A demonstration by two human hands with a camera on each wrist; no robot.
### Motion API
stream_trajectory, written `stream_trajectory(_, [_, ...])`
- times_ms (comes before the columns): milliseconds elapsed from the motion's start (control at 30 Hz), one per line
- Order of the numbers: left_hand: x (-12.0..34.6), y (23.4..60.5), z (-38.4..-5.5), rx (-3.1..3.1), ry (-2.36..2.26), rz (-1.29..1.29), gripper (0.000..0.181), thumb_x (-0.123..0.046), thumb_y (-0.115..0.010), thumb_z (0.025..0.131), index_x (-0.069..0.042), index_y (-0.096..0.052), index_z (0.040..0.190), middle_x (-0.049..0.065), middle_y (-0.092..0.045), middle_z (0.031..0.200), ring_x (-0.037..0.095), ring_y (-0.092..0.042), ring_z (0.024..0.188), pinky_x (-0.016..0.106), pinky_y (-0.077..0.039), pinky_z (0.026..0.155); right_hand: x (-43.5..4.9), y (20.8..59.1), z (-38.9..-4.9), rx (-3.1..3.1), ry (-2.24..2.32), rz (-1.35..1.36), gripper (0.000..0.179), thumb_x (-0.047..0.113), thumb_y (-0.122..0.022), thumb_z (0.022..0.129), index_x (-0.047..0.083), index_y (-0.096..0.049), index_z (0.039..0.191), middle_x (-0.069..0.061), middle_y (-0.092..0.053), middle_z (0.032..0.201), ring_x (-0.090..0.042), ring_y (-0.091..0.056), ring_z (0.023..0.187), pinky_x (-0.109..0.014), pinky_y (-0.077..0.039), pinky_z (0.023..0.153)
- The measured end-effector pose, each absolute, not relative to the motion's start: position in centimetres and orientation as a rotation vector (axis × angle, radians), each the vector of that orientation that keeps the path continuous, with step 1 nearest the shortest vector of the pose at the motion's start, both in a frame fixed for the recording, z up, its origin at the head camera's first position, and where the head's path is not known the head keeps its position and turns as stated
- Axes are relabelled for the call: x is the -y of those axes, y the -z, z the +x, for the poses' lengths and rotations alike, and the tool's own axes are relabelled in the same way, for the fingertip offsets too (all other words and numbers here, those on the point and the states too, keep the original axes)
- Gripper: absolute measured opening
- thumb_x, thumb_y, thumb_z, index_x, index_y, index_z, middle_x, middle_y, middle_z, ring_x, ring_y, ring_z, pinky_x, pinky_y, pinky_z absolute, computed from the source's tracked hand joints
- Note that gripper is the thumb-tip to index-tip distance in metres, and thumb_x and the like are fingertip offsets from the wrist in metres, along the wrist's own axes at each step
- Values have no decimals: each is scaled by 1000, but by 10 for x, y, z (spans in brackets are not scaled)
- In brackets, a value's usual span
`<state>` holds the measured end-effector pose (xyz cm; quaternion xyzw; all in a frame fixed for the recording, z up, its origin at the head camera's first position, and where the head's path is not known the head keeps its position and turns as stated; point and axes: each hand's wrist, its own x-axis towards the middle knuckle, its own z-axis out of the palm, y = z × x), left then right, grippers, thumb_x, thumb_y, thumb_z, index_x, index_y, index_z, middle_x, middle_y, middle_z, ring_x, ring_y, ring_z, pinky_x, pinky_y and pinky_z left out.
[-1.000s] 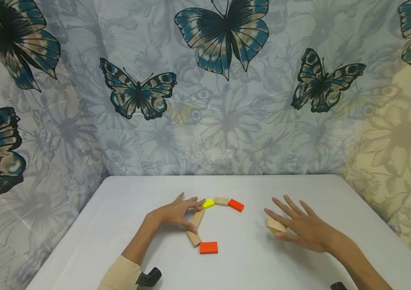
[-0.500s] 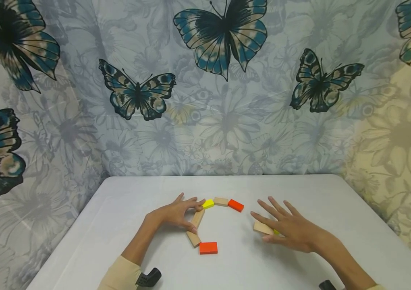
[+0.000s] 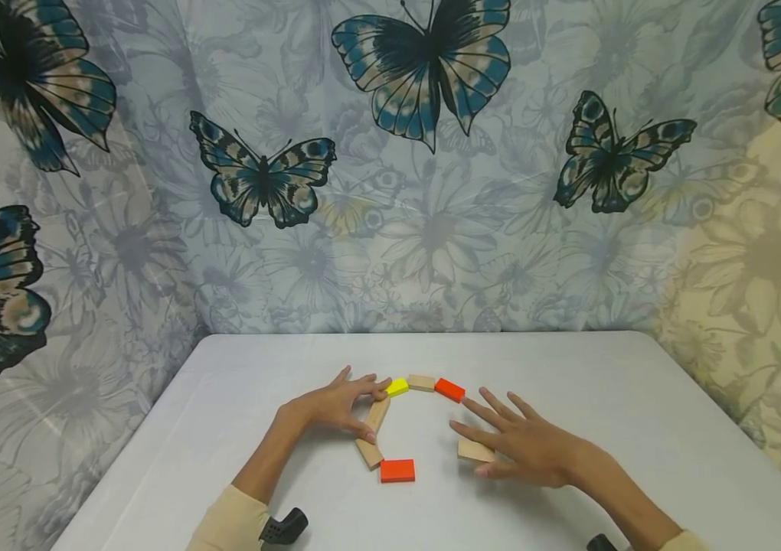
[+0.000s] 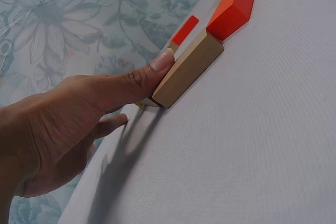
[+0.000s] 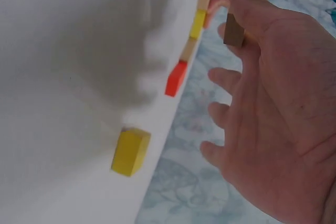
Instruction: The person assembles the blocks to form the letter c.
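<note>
My left hand [image 3: 335, 402] holds a long wooden block [image 3: 378, 414], fingertips at its yellow-block end and thumb at its near end. In the left wrist view, that thumb presses against another wooden block [image 4: 189, 69], which meets a red block [image 4: 231, 9]. Above the table, my right hand [image 3: 535, 448] pinches a wooden block [image 3: 475, 451] between thumb and index finger, its other fingers spread. A curve of blocks runs on from the left hand: yellow [image 3: 398, 386], wooden [image 3: 422, 382] and red [image 3: 450, 389]. Under the right hand lies a separate yellow block [image 5: 131, 152], hidden in the head view.
The blocks lie on a white table [image 3: 280, 356]. Behind it hangs a flowered cloth [image 3: 432, 252] printed with butterflies. A black device [image 3: 283, 527] sits at the left wrist, and another black device [image 3: 600, 542] shows below the right forearm.
My right hand has moved left with the wooden block, toward the curve of blocks, passing over the loose yellow block. My left hand has stayed in place.
</note>
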<state>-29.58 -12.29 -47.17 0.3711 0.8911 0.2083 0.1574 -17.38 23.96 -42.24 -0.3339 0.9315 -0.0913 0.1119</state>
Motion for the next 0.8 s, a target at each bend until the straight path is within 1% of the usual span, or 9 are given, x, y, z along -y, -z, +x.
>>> stream_trajectory(133, [124, 473, -297, -2554, -595, 1055, 89, -47, -87, 82, -24, -45, 158, -1, -40, 169, 30, -24, 164, 63, 3, 134, -228, 423, -177, -2695, 205, -1016, 70, 66, -47, 102, 38, -32, 164, -11, -21, 176, -48, -10, 163, -77, -7, 127])
stream_trajectory(300, [124, 473, -297, -2550, -599, 1029, 93, -49, -86, 82, -27, -42, 161, -2, -42, 168, 31, -22, 165, 63, 4, 134, -217, 428, -180, -2679, 147, -1050, 69, 66, -47, 102, 39, -32, 164, -10, -22, 176, -47, -11, 163, -75, -9, 128])
stream_trajectory(467, [123, 474, -299, -2556, -574, 1033, 92, -49, -86, 83, -27, -42, 161, -4, -39, 170, 30, -21, 165, 63, 4, 134, -208, 433, -185, -2667, 97, -1077, 69, 66, -48, 102, 40, -32, 164, -8, -23, 176, -44, -13, 163, -73, -13, 129])
stream_trajectory(800, [123, 475, -300, -2553, -582, 1042, 96, -49, -86, 83, -25, -38, 163, -2, -46, 166, 31, -22, 164, 63, 3, 134, -189, 442, -195, -2600, 56, -1044, 70, 71, -48, 98, 46, -33, 162, -2, -21, 177, -36, -9, 166, -68, -11, 132])
